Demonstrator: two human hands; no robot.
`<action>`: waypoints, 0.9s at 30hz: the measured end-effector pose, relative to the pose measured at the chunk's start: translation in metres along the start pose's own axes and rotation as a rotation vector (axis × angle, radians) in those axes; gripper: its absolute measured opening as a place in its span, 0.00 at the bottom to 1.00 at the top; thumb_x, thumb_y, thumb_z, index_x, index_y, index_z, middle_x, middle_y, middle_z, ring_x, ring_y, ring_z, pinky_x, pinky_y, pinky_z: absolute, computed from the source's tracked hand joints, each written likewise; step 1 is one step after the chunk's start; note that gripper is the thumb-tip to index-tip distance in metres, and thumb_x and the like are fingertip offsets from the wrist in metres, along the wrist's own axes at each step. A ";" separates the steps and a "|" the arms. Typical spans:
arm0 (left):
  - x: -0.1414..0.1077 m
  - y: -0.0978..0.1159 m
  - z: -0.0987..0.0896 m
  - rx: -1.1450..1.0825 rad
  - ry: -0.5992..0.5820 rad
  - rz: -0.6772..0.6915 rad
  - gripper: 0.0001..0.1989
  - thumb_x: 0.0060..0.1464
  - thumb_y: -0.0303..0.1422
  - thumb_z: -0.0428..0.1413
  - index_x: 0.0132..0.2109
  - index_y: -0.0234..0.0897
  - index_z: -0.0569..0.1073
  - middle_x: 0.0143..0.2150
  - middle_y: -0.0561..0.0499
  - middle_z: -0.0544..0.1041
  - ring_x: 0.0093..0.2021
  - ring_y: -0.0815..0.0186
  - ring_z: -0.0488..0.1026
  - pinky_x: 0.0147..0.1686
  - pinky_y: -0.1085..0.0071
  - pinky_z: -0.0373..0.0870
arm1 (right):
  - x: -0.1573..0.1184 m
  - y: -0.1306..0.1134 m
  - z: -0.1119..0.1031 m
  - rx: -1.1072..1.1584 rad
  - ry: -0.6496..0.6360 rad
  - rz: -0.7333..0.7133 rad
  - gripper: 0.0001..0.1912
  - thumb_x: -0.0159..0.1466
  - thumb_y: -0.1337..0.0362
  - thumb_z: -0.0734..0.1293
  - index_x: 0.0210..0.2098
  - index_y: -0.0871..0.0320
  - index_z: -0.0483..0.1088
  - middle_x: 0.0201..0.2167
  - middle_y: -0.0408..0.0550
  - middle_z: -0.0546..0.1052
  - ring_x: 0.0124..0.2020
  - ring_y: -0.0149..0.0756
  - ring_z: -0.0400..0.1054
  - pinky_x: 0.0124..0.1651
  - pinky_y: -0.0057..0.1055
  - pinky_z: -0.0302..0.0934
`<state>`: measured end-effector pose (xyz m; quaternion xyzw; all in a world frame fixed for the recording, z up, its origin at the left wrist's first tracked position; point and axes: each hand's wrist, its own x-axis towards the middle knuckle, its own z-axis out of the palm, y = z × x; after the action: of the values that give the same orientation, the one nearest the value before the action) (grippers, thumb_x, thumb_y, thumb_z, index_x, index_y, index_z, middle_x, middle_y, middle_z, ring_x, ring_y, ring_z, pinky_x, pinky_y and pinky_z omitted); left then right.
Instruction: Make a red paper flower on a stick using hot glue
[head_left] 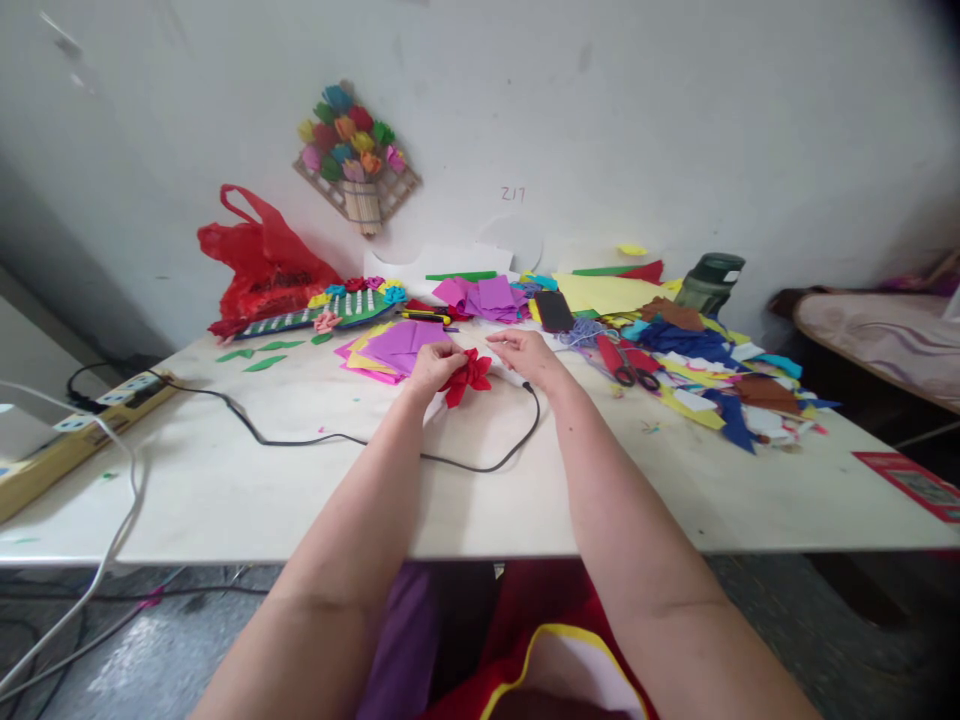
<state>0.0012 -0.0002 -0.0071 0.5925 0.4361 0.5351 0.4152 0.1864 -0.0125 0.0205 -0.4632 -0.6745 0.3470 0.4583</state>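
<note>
A red crafted flower with pointed petals is pinched in my left hand, above the middle of the table. Close to its right side is my right hand, fingertips drawn together towards the flower; anything between them is too small to make out. Below the right hand lies a white object, mostly hidden, joined to a black cord that loops across the table under my left forearm. Just behind the left hand rests a stack of purple, yellow and pink sheets.
Scissors and a heap of coloured scraps lie right, near a dark bottle and a phone. Green leaf cut-outs and a red plastic bag are left. A power strip sits at the left edge.
</note>
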 end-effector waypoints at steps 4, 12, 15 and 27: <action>-0.003 0.006 0.001 0.045 -0.006 0.010 0.06 0.36 0.33 0.59 0.20 0.35 0.72 0.17 0.54 0.67 0.20 0.72 0.61 0.21 0.75 0.54 | -0.004 -0.006 -0.001 0.008 -0.087 -0.001 0.16 0.58 0.58 0.70 0.41 0.63 0.80 0.13 0.35 0.63 0.18 0.26 0.56 0.27 0.27 0.55; -0.007 0.008 0.002 0.056 -0.037 -0.033 0.08 0.37 0.34 0.58 0.25 0.33 0.75 0.18 0.53 0.71 0.20 0.71 0.63 0.20 0.74 0.54 | -0.002 -0.002 0.000 -0.005 -0.178 0.047 0.16 0.56 0.59 0.70 0.40 0.61 0.81 0.15 0.35 0.64 0.19 0.25 0.54 0.26 0.26 0.53; -0.007 0.008 0.002 0.054 -0.040 -0.049 0.09 0.36 0.35 0.58 0.26 0.33 0.76 0.18 0.53 0.71 0.19 0.71 0.63 0.19 0.74 0.53 | 0.000 0.003 0.000 0.004 -0.188 0.033 0.16 0.56 0.61 0.69 0.40 0.60 0.82 0.17 0.37 0.67 0.20 0.25 0.54 0.27 0.25 0.53; -0.006 0.006 0.000 -0.078 -0.127 -0.061 0.10 0.37 0.32 0.58 0.30 0.32 0.77 0.19 0.52 0.72 0.18 0.71 0.63 0.19 0.74 0.53 | 0.004 0.008 -0.001 -0.101 -0.160 -0.114 0.13 0.57 0.61 0.70 0.39 0.57 0.83 0.26 0.43 0.80 0.33 0.35 0.72 0.38 0.29 0.66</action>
<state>0.0011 -0.0074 -0.0034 0.5951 0.4057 0.4999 0.4811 0.1893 -0.0058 0.0149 -0.4175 -0.7508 0.3216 0.3981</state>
